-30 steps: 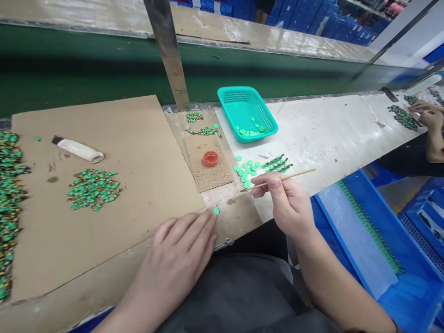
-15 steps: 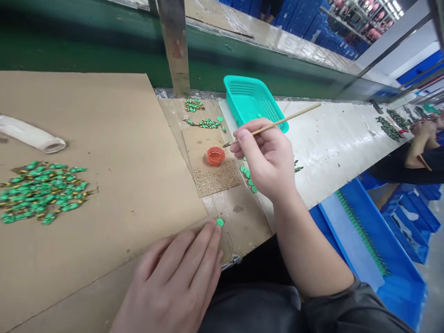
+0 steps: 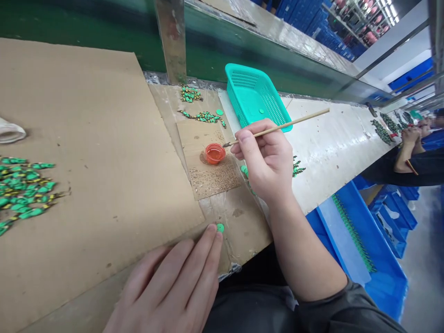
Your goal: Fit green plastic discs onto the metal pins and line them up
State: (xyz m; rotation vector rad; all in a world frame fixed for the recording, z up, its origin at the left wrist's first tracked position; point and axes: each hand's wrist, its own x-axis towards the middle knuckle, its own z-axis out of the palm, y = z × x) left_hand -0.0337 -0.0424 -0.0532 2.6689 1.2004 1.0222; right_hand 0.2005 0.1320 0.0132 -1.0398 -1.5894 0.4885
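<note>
My right hand (image 3: 265, 164) pinches a thin wooden brush (image 3: 277, 127). The brush tip touches the rim of a small orange cup (image 3: 214, 153) that stands on a small cardboard square (image 3: 208, 178). My left hand (image 3: 173, 282) lies flat on the bench edge with its fingers stretched out. Its fingertips rest beside a single green disc (image 3: 220, 227). More green discs (image 3: 244, 170) lie half hidden behind my right hand.
A teal plastic basket (image 3: 255, 95) stands behind the cup. A pile of green and gold pieces (image 3: 24, 189) lies on the big cardboard sheet (image 3: 86, 138) at left, more (image 3: 199, 115) by a metal post (image 3: 171, 41). Blue bins (image 3: 364, 249) sit below right. Another person's arms (image 3: 412, 152) work far right.
My right hand has carried the brush from the green discs leftward to the orange cup, where the tip now touches. The view has shifted right. My left hand stays put.
</note>
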